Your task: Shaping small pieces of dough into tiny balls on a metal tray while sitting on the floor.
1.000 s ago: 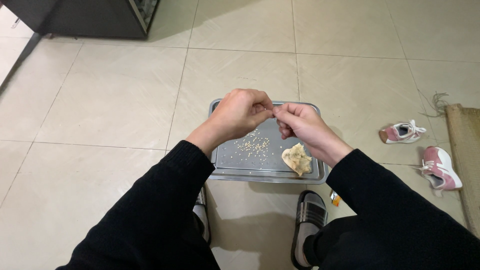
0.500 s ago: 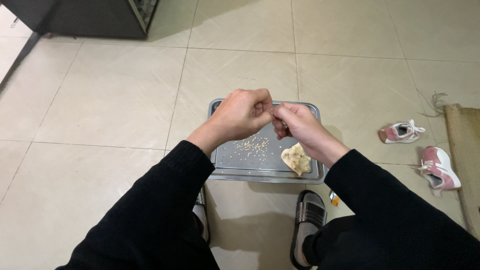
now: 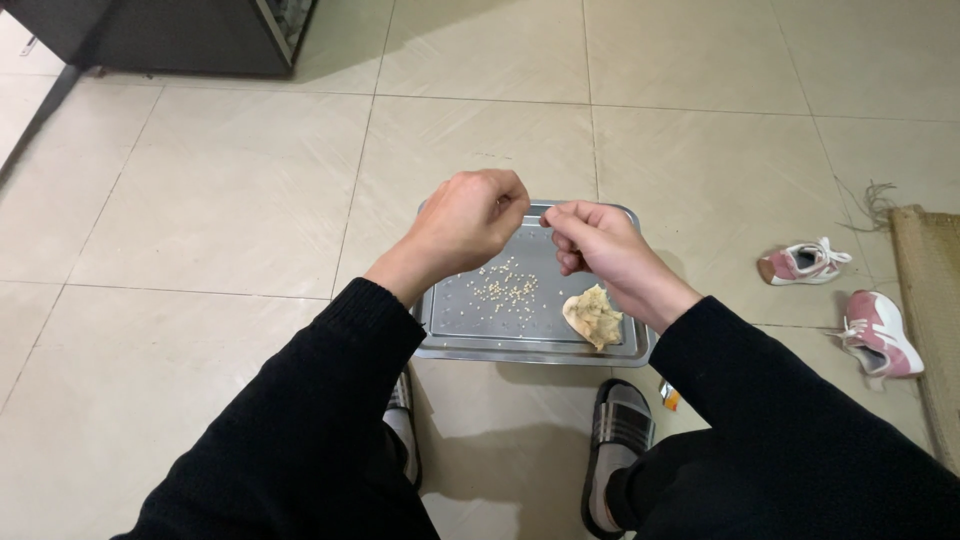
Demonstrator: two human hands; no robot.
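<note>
A grey metal tray (image 3: 470, 335) lies on the tiled floor in front of me. A scatter of small pale seeds (image 3: 505, 287) sits in its middle, and a crumpled tan lump (image 3: 592, 315) lies at its right side. My left hand (image 3: 468, 220) hovers above the tray with fingers curled closed. My right hand (image 3: 592, 240) is just to its right, thumb and fingertips pinched together. What the fingertips hold is too small to see. The two hands are a small gap apart.
My feet in dark slide sandals (image 3: 618, 435) rest just below the tray. Two small pink-and-white shoes (image 3: 803, 262) (image 3: 880, 333) lie at the right beside a woven mat (image 3: 930, 320). A dark cabinet (image 3: 170, 35) stands at the top left.
My hands, which were touching over the tray, have drawn slightly apart. The tray and its contents have not moved.
</note>
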